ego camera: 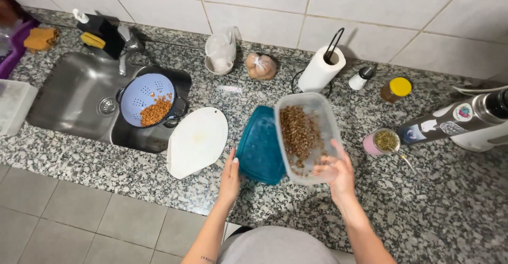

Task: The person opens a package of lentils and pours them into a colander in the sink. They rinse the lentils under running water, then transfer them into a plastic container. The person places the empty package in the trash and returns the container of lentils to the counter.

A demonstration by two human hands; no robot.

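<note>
My right hand (335, 169) grips the near end of a clear plastic container (316, 105) and tilts it up, so the brown lentils (299, 132) inside show. My left hand (229, 179) rests with its fingers against the near edge of the teal lid (257, 150), which lies on the granite counter (159, 184) under the container's left side. In the sink (74, 100) sits a pale blue colander (140, 97) holding a small heap of orange-brown lentils (156, 111).
A white cutting board (197, 141) lies at the sink's right edge. At the back stand a paper towel roll (320, 69), two tied bags (220, 52), a salt shaker (360, 77) and a yellow-lidded jar (396, 89). A pink cup (380, 142) and a thermos (460, 118) are at right.
</note>
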